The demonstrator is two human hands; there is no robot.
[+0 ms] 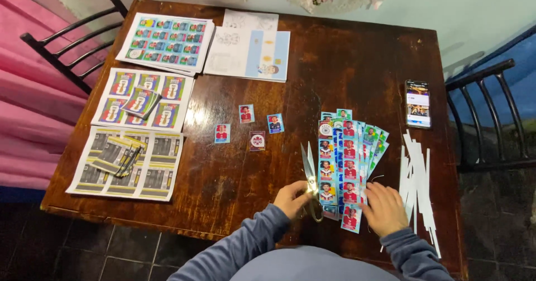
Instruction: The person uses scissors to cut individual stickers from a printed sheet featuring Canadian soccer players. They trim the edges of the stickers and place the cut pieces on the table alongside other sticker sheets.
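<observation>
Below, a dark, glossy wooden table (346, 63) is seen from above, its worn top catching a patch of light near the middle. A pair of scissors with silver blades and brass-coloured handles (310, 175) is gripped by the left hand (291, 198), whose fingers are curled closed around the handles; the blades are parted and point away from the body. Just beside them, a fanned stack of long strips of colourful portrait stickers (349, 163) is pressed flat by the right hand (384, 208), its fingers spread over the near ends. Right of the strips, thin white paper offcuts (417, 180) are heaped near the table edge, and a black smartphone with a lit screen (418, 103) lies further back. Four small cut stickers (257, 127) are scattered at the centre. Along the left side, uncut printed sheets (142, 99) are laid out in rows, some with small piles of cut cards on top, and white sheets with pale blue bands (248, 52) rest at the far edge. Black metal chairs (486, 119) are drawn up at both sides. Pink fabric (28, 91) hangs at the left, a pale green wall (446, 7) rises behind, and dark floor tiles (84, 247) are visible below the table.
</observation>
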